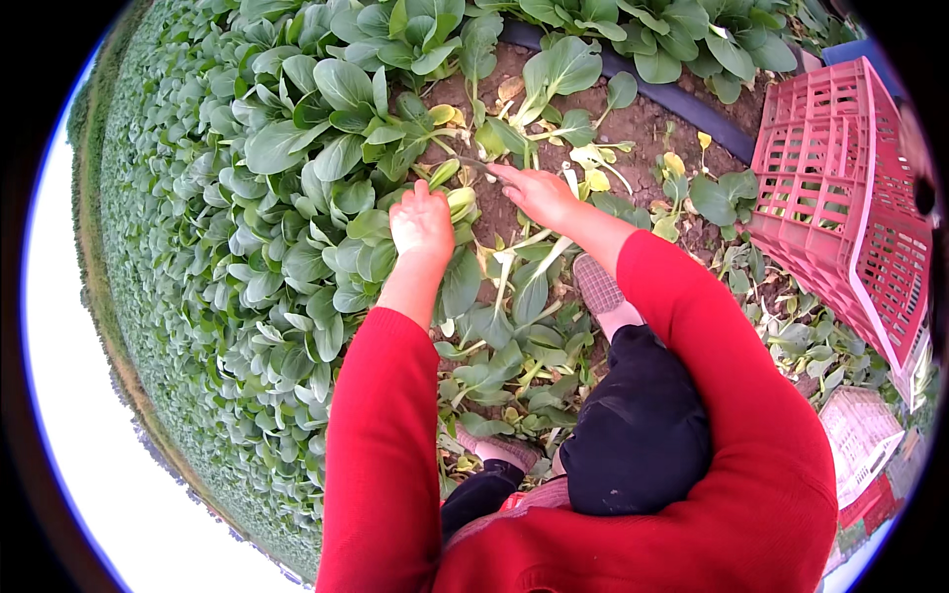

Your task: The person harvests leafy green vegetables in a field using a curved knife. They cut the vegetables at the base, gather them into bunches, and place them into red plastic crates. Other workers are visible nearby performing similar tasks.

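Observation:
My left hand point(421, 222) is at the edge of the dense leafy greens point(334, 156), which look like bok choy. Its fingers are bent at a plant with pale stalks point(461, 201); how firmly they grip it is hidden. My right hand point(537, 194) is closed around the handle of a knife, mostly covered by the fingers. The thin dark blade point(473, 163) points left, towards the base of the plants and a little above my left hand. Cut leaves point(530, 285) and yellowed leaves point(597, 179) lie on the soil below and beside my right hand.
A pink plastic crate point(812, 170) stands at the right, with a paler crate point(860, 437) behind it. A dark hose point(682, 104) crosses the soil at the upper right. My shoe point(597, 285) rests among loose leaves, just below my right forearm.

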A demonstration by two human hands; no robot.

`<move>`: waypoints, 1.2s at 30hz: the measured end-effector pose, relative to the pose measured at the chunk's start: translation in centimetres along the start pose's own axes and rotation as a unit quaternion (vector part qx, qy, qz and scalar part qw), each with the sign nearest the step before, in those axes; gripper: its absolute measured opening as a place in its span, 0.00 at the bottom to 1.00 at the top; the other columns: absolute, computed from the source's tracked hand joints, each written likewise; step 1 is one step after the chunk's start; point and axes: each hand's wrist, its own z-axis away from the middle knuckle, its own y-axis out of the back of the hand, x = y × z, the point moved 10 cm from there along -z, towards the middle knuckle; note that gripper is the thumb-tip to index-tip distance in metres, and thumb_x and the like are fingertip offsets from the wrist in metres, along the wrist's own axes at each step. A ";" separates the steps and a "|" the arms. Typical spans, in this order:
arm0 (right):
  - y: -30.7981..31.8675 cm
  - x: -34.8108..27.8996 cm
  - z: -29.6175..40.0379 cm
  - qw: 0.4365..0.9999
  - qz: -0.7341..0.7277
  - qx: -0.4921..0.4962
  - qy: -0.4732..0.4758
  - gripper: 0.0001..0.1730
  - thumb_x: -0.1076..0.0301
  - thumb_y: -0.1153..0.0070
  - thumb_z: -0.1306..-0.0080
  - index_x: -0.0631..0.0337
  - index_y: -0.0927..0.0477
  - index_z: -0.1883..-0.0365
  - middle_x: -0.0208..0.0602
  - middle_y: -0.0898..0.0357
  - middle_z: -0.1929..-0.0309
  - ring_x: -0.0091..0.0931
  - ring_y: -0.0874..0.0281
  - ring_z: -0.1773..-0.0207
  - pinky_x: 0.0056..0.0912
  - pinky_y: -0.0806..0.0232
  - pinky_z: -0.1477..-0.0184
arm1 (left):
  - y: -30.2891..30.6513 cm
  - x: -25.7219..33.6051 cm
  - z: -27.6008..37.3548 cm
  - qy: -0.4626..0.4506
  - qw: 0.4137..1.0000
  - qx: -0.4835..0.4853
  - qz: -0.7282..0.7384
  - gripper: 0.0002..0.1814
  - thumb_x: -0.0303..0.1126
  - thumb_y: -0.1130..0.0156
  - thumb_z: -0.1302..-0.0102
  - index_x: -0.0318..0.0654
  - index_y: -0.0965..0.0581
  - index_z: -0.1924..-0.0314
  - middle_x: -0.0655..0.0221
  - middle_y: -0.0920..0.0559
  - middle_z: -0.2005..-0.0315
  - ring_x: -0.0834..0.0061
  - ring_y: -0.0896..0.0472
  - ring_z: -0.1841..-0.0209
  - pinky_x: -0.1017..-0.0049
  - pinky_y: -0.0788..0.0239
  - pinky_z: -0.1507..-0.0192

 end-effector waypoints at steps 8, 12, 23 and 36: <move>3.0 1.2 4.5 0.912 -0.341 -0.062 -0.220 0.34 0.61 0.40 0.34 0.60 0.35 0.32 0.30 0.20 0.65 0.12 0.34 0.83 0.14 0.42 0.86 | 8.4 0.9 5.9 -0.066 0.955 0.221 0.187 0.35 0.32 0.25 0.55 0.37 0.24 0.44 0.64 0.26 0.43 0.67 0.21 0.51 0.66 0.29 0.53; 11.0 -3.3 7.7 0.758 -0.642 0.089 -0.073 0.27 0.65 0.45 0.29 0.63 0.37 0.35 0.41 0.19 0.51 0.13 0.34 0.84 0.12 0.43 0.86 | 12.9 4.7 10.7 -0.107 0.877 0.175 0.435 0.32 0.30 0.26 0.53 0.36 0.24 0.45 0.65 0.26 0.42 0.62 0.21 0.47 0.68 0.27 0.45; 12.6 -9.9 13.4 0.831 -0.548 0.035 -0.089 0.13 0.68 0.39 0.34 0.62 0.28 0.56 0.34 0.18 0.62 0.14 0.33 0.83 0.16 0.38 0.83 | 9.9 8.9 16.1 0.033 0.699 0.078 0.710 0.34 0.36 0.26 0.46 0.27 0.27 0.42 0.58 0.24 0.40 0.63 0.24 0.40 0.67 0.32 0.42; 3.0 -1.6 10.5 0.999 0.006 -0.034 0.013 0.29 0.62 0.45 0.33 0.43 0.33 0.33 0.42 0.18 0.53 0.44 0.20 0.54 0.43 0.27 0.53 | 8.2 12.8 12.4 -0.226 0.972 -0.024 0.063 0.16 0.35 0.24 0.56 0.40 0.19 0.68 0.68 0.19 0.67 0.67 0.20 0.58 0.69 0.26 0.55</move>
